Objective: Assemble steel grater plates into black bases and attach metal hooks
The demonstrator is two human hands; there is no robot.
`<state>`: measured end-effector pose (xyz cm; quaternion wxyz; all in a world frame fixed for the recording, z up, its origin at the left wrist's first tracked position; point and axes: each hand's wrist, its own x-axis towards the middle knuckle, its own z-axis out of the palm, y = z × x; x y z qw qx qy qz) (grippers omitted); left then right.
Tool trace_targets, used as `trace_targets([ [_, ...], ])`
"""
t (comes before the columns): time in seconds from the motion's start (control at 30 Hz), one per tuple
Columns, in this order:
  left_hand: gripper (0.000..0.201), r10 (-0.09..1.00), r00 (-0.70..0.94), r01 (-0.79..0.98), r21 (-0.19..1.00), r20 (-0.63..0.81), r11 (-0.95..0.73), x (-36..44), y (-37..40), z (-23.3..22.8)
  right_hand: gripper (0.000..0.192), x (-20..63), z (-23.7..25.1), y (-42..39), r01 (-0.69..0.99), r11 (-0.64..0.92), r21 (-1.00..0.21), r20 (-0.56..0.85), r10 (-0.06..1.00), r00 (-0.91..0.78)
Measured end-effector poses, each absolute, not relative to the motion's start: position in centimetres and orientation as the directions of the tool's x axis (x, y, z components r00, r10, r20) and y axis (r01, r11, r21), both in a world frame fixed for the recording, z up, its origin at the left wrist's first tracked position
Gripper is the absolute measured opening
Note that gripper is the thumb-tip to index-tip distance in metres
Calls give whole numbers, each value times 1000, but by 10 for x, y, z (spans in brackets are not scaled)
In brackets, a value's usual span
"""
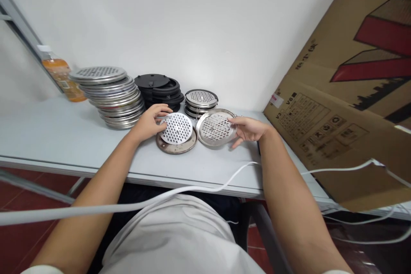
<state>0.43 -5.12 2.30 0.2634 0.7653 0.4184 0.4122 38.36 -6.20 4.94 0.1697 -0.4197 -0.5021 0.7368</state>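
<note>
My left hand (150, 125) pinches the left edge of a white-looking perforated metal disc (176, 129). That disc is slightly tilted over a round, shallow metal dish (177, 150) with brownish stains, which rests on the table. My right hand (247, 130) grips the right rim of a second shallow, round metal piece (214, 142) with a perforated face. Its thumb lies over the rim and the other fingers are partly hidden behind. This piece is tilted toward me, its left edge close to the stained dish.
A tall stack of round metal pieces (118, 102) stands at the left, with a bottle of orange liquid (62, 75) behind it. Black round cases (159, 87) and a short pile of perforated tins (201, 99) stand near the wall. A large cardboard box (334, 107) leans at right. A white cable (192, 189) crosses in front.
</note>
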Motion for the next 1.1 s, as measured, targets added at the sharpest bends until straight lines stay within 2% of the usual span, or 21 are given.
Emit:
trace_targets([
  [0.13,50,898,202,325,838,391,-438,5,-49,22,37,369,46,-61,387,-445,-808,-590,621,-516],
  [0.27,47,914,102,206,891,392,-405,5,-47,22,34,356,47,-64,531,-379,-758,-623,661,-418],
  [0.33,46,921,24,114,914,390,-390,5,-45,22,39,356,48,-66,613,-328,-719,-644,645,-411],
  [0.43,43,912,-111,-29,916,394,-399,4,-41,22,56,361,50,-68,733,-235,-638,-702,569,-429],
  [0.5,42,896,-202,-112,899,396,-423,3,-37,22,65,364,52,-68,769,-211,-603,-700,603,-382],
  [0.57,42,881,-261,-172,879,394,-444,4,-35,24,67,365,53,-66,743,-195,-641,-602,729,-327],
  [0.67,41,887,-251,-202,876,387,-439,15,-38,30,57,358,58,-65,499,-75,-863,-303,868,-393],
  [0.73,39,900,-188,-192,884,393,-426,31,-43,37,51,347,62,-67,252,20,-967,-107,871,-479],
  [0.83,32,892,-57,-147,880,448,-452,65,-51,50,46,330,67,-71,30,134,-991,95,825,-557],
  [0.93,22,852,75,-52,855,518,-515,96,-55,61,41,324,70,-73,-10,229,-973,198,816,-543],
  [1.03,20,815,225,81,823,534,-562,106,-60,69,37,341,69,-71,68,243,-968,190,878,-440],
  [1.1,26,766,367,222,751,527,-622,94,-66,71,36,362,66,-71,118,212,-970,163,931,-327],
])
